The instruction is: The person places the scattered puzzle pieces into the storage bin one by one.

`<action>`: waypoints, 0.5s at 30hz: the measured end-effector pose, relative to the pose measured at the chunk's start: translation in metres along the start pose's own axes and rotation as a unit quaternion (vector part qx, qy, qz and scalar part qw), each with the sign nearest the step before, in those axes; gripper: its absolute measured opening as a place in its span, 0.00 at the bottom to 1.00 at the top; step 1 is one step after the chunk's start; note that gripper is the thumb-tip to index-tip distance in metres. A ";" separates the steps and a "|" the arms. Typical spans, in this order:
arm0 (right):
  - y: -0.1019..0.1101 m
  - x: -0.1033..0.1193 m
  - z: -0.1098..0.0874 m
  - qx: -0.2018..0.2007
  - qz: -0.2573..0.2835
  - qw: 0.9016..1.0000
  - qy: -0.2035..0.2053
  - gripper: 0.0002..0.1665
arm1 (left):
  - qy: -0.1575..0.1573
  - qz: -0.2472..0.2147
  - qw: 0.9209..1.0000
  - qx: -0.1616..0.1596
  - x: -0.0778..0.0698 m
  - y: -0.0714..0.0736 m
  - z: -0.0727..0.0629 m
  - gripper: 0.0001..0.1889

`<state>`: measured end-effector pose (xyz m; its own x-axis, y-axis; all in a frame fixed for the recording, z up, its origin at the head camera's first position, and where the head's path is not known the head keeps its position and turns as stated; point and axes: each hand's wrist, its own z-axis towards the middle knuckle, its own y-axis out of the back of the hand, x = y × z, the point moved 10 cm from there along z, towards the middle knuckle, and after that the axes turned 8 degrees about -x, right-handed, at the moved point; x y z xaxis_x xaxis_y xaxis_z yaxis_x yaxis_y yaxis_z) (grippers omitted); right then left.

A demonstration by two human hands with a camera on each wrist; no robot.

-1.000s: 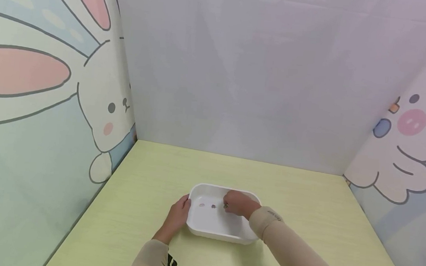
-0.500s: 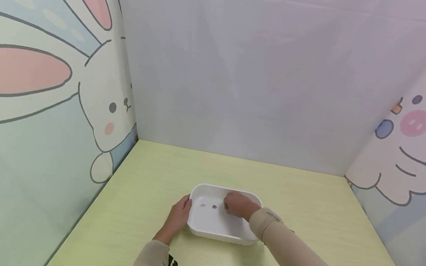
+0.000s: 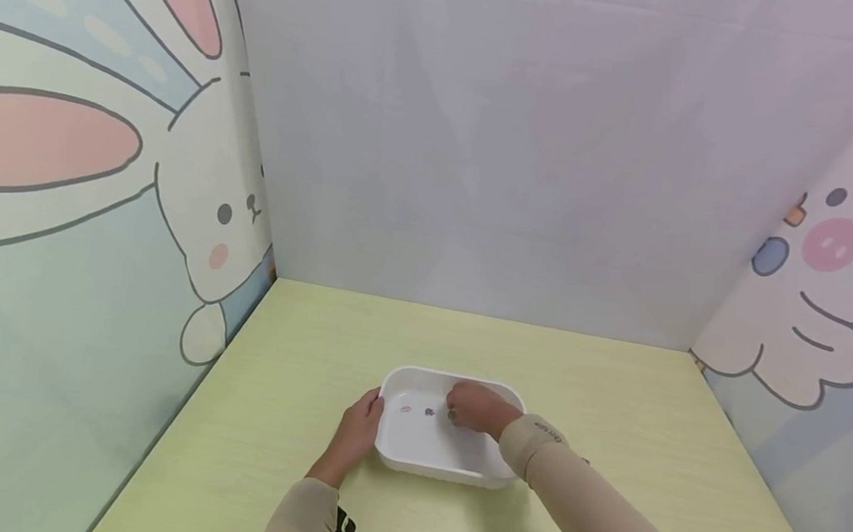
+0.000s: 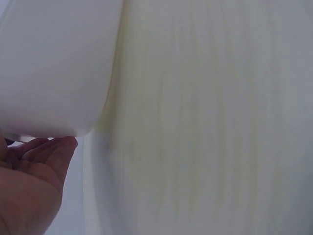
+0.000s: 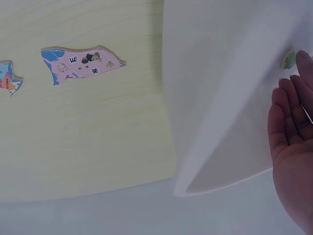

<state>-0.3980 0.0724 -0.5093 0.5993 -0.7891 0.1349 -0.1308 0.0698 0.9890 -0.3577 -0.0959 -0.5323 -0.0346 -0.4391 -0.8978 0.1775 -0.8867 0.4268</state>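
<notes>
A person has both hands at a white tray on the yellow worktop [image 3: 316, 332]. The left hand [image 3: 355, 429] holds the left end of the white tray [image 3: 430, 450]. Its thumb is up by the rim and its other fingers are bent against the outside, so it is only a little bit open.

The right hand [image 3: 479, 408] is down inside the tray, near the far side. Its fingers are bent in close, and the tips pinch a small green piece [image 5: 290, 59] low in the tray. Most of that piece is hidden, so I cannot tell its whole shape.

Two more little bits lie flat in the tray, between the two hands. The purple piece [image 3: 429, 412] is just beside the right hand, and the pale pink piece [image 3: 405, 410] is nearer to the left hand.

Out past the tray wall, to the right of the right hand, a big pink piece [image 5: 83, 66] with pictures on it lies on the worktop. A blue piece [image 5: 9, 78] is near it, partly cut off from view.

A black thing [image 3: 342, 531] sits by the left sleeve [image 3: 301, 515]. A big bunny picture [image 3: 207, 190] is on the wall past the left hand.
</notes>
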 end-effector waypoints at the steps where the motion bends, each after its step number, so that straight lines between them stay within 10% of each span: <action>1: 0.001 -0.001 0.000 0.001 0.008 1.000 -0.007 0.07 | -0.001 0.000 1.000 0.000 0.000 0.000 0.000 0.21; 15: 0.018 -0.011 -0.012 -0.035 0.093 0.995 -0.022 0.05 | 0.009 0.009 1.000 0.003 -0.001 -0.002 0.000 0.22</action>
<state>-0.3978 0.0893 -0.4919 0.5340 -0.7846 0.3149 -0.1795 0.2587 0.9491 -0.3578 -0.0934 -0.5321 -0.0133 -0.4520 -0.8919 0.1726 -0.8797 0.4432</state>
